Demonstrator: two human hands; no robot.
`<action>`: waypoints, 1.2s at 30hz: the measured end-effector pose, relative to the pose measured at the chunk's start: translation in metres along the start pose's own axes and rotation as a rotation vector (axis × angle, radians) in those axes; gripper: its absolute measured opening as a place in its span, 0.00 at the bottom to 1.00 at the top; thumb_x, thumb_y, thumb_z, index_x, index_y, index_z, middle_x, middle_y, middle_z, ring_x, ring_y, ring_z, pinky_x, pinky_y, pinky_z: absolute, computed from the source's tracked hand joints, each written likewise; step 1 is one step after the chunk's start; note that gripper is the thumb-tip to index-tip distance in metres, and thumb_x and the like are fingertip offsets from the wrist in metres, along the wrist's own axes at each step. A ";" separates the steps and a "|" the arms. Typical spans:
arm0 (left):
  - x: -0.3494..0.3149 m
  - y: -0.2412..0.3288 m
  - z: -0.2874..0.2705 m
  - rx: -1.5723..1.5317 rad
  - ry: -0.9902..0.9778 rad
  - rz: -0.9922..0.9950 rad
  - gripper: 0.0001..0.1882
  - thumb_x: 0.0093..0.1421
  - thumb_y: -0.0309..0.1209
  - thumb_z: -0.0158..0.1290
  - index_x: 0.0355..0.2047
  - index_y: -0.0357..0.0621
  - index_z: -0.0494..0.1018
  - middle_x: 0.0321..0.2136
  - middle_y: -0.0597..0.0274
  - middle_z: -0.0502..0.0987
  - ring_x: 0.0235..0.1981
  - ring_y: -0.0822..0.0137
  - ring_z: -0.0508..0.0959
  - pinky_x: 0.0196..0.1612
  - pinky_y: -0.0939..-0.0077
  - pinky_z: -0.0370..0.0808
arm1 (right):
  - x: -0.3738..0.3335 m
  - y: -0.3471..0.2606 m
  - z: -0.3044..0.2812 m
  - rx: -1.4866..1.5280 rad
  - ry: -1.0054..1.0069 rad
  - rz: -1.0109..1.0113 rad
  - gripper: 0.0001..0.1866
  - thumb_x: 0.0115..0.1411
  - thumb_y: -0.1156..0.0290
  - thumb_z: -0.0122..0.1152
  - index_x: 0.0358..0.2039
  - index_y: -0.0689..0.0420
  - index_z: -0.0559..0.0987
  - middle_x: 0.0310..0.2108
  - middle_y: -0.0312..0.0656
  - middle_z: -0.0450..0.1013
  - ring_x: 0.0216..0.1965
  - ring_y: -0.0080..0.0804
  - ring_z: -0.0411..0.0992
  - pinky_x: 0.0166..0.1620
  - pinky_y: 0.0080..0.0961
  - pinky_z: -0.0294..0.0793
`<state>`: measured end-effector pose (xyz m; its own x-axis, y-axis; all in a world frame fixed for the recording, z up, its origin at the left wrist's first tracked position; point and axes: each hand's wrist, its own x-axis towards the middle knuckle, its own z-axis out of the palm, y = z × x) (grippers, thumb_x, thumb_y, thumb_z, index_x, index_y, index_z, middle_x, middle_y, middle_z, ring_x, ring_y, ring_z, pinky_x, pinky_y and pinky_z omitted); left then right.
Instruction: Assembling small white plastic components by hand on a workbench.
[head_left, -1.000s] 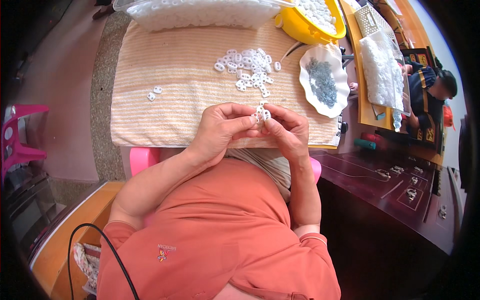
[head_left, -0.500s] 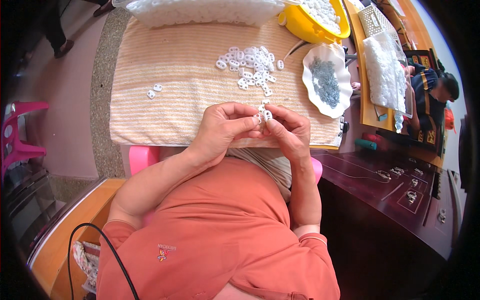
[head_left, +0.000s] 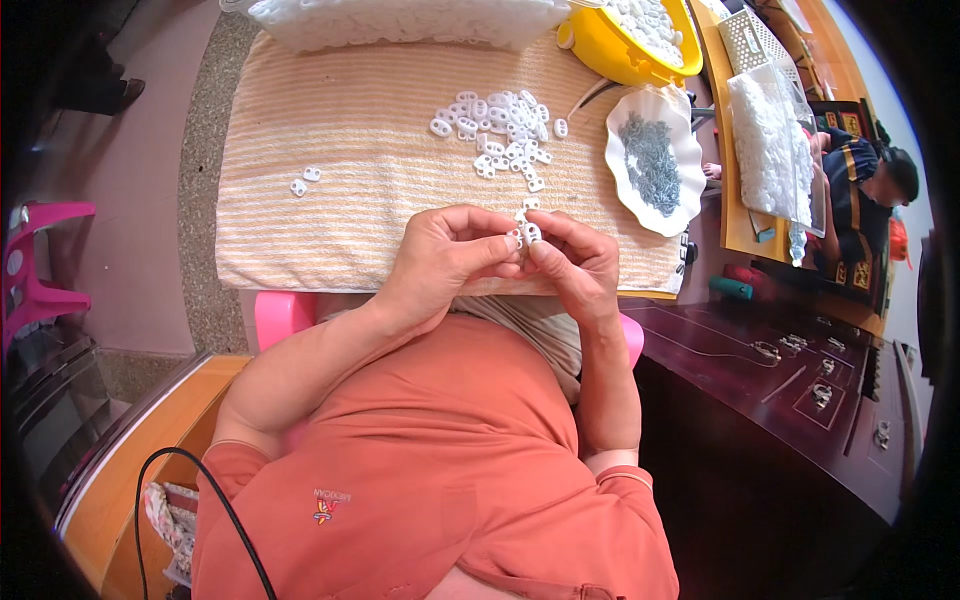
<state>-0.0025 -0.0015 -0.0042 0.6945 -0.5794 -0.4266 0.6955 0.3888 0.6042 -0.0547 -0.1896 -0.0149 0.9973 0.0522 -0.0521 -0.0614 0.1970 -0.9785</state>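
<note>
My left hand [head_left: 445, 255] and my right hand [head_left: 580, 262] meet above the near edge of the striped towel [head_left: 330, 120]. My right thumb and fingers pinch a small white plastic piece with two holes [head_left: 533, 232]. Against it, the left fingertips are closed on another small white piece [head_left: 516, 238], mostly hidden by the fingers. Just beyond my fingertips lie a few more such pieces, and past them spreads a loose pile of white two-hole pieces [head_left: 512, 118]. Two separate pieces [head_left: 304, 181] rest on the towel's left side.
A white scalloped dish [head_left: 688, 150] with small grey metal bits stands right of the pile. Behind it is a yellow basin [head_left: 655, 70] of white pieces; a clear tub [head_left: 400, 25] fills the far edge. A person [head_left: 870, 190] sits far right. A pink stool [head_left: 45, 260] stands left.
My hands keep their pinch with barely any shift of the pieces. At the far left, a passing person's legs and shoes have moved.
</note>
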 end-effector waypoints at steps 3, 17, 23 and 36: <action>-0.001 0.000 0.000 0.005 0.007 -0.007 0.08 0.58 0.21 0.56 0.38 0.33 0.75 0.30 0.59 0.79 0.30 0.72 0.80 0.36 0.81 0.80 | 0.000 -0.001 0.002 0.005 0.001 -0.007 0.16 0.60 0.83 0.56 0.50 0.67 0.75 0.38 0.43 0.73 0.36 0.25 0.74 0.38 0.18 0.78; 0.000 -0.002 -0.002 0.017 -0.018 -0.004 0.08 0.58 0.22 0.56 0.38 0.34 0.75 0.31 0.60 0.78 0.29 0.74 0.79 0.35 0.82 0.79 | -0.001 -0.001 0.003 0.047 -0.014 0.005 0.16 0.61 0.83 0.55 0.50 0.67 0.74 0.39 0.45 0.73 0.36 0.26 0.75 0.38 0.17 0.78; 0.000 -0.001 -0.001 0.031 -0.029 -0.013 0.08 0.59 0.23 0.56 0.38 0.34 0.74 0.30 0.59 0.78 0.29 0.73 0.79 0.36 0.81 0.80 | -0.002 0.001 0.001 0.073 -0.023 0.027 0.16 0.61 0.82 0.56 0.50 0.67 0.74 0.38 0.45 0.74 0.35 0.26 0.76 0.37 0.17 0.78; -0.001 0.002 -0.001 0.009 -0.059 -0.039 0.07 0.59 0.24 0.56 0.38 0.35 0.74 0.29 0.59 0.78 0.28 0.73 0.78 0.36 0.80 0.79 | -0.004 0.005 0.002 0.105 0.014 0.060 0.17 0.60 0.80 0.58 0.50 0.68 0.74 0.37 0.44 0.77 0.31 0.24 0.75 0.35 0.17 0.77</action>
<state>-0.0020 0.0004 -0.0029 0.6550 -0.6349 -0.4096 0.7196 0.3588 0.5945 -0.0592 -0.1873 -0.0191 0.9921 0.0538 -0.1137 -0.1246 0.2952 -0.9473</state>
